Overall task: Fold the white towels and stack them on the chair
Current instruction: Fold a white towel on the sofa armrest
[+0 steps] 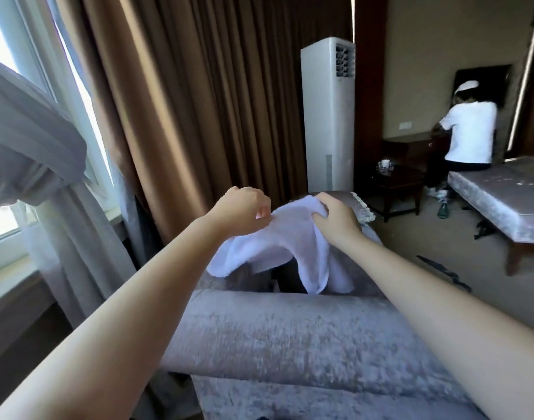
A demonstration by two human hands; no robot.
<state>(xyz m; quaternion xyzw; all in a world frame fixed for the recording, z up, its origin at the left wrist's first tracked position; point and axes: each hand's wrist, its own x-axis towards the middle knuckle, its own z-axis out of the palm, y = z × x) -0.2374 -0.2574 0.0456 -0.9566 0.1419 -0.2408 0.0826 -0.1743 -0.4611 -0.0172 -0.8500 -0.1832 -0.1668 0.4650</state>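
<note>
the chair point(290, 334) seat is hidden behind its near padded roll and the hanging towel point(278, 247); a person point(465, 134) far right is blurred. the chair is grey crushed velvet, its roll rounded. the towel is white fluffy terry, held above the chair, drooping in two lobes. the left hand point(244, 212) pinches its top edge; the right hand point(335, 219) grips bunched cloth.
</note>
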